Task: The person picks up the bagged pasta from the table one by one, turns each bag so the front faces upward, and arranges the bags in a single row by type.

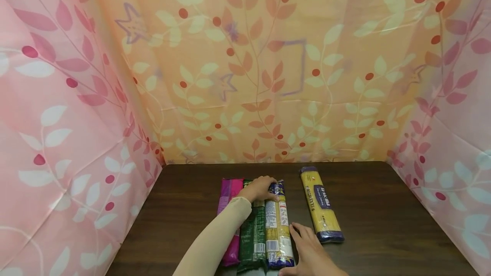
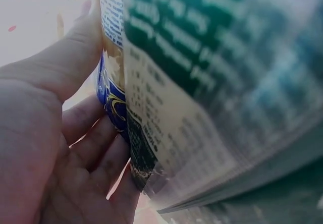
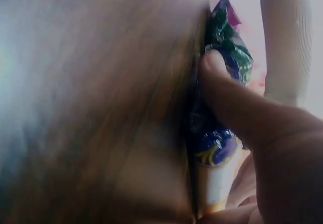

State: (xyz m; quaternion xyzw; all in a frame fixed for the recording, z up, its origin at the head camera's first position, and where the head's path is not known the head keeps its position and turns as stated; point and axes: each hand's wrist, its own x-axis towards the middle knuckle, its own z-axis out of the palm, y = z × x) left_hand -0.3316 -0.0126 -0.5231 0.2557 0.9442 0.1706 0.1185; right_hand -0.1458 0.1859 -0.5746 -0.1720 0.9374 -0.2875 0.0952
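Three long packets lie side by side on the table: a pink packet (image 1: 232,255), a green packet (image 1: 252,235) and a blue-and-yellow spaghetti packet (image 1: 278,231). My left hand (image 1: 258,189) reaches across their far ends, its thumb on the blue-and-yellow one. In the left wrist view its fingers (image 2: 101,138) lie at the packet ends, lightly bent. My right hand (image 1: 308,250) touches the near right corner of the blue-and-yellow packet, fingers along its side. Its thumb (image 3: 217,75) rests at the crinkled near end in the right wrist view. A yellow spaghetti packet (image 1: 321,205) lies apart, right of them.
The dark wooden table (image 1: 383,208) carries all the packets. A floral orange curtain (image 1: 245,67) stands behind its far edge, with a pink curtain (image 1: 69,139) on the left and another (image 1: 460,148) on the right.
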